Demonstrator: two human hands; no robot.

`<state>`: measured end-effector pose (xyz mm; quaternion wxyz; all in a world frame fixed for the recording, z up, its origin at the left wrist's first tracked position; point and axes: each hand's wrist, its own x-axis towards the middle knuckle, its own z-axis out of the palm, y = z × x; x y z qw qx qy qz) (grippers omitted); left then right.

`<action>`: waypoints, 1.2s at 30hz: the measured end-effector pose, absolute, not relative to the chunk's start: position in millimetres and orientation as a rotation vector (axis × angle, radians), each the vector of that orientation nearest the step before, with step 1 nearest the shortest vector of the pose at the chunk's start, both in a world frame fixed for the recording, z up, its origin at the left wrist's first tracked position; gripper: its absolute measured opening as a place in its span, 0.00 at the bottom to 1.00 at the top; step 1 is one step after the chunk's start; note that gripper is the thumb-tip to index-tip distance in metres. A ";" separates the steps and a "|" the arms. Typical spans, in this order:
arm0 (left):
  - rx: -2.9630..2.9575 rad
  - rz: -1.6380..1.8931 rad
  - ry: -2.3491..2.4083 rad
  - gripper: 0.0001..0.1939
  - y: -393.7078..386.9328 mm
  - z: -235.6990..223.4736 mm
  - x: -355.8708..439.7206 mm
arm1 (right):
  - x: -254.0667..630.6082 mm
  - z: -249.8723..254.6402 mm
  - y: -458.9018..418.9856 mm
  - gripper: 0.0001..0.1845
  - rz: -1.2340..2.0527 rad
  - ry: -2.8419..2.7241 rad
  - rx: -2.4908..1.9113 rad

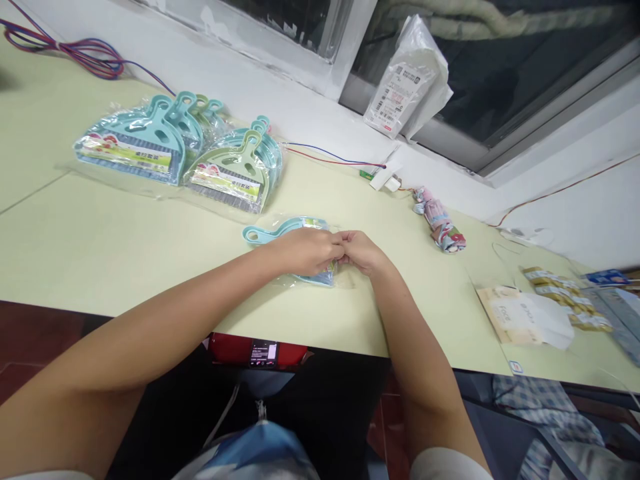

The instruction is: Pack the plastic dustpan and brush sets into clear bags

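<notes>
A small teal dustpan set in a clear plastic bag point(280, 231) lies on the pale green table point(125, 247) in front of me. My left hand point(305, 250) rests on top of it with fingers curled. My right hand point(361, 252) meets it at the bag's right end, fingers pinched together on the plastic. The bag's far end is hidden under both hands.
Two stacks of bagged dustpan sets, blue point(135, 143) and green point(235, 170), sit at the back left. A folded patterned cloth point(440, 223), paper packets point(525, 313) and gold-wrapped items point(565, 297) lie to the right. Wires point(330, 157) run along the wall. A plastic parcel point(407, 80) leans on the window.
</notes>
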<state>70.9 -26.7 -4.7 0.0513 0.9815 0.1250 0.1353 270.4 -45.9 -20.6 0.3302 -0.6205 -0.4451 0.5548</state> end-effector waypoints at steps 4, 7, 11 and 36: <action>2.989 0.426 0.359 0.14 -26.6 -5.5 70.3 | 271.5 -19.2 -46.9 0.07 1.425 -1.191 -1.633; 2.983 0.435 0.358 0.14 -26.7 -8.0 71.1 | 271.2 -18.4 -47.4 0.07 1.432 -1.181 -1.615; 2.963 0.464 0.349 0.14 -26.3 -8.3 72.7 | 270.3 -19.6 -46.5 0.06 1.453 -1.155 -1.605; 2.729 0.334 1.513 0.20 42.0 -7.4 7.3 | 265.8 -15.5 -48.1 0.09 1.611 -1.181 -1.638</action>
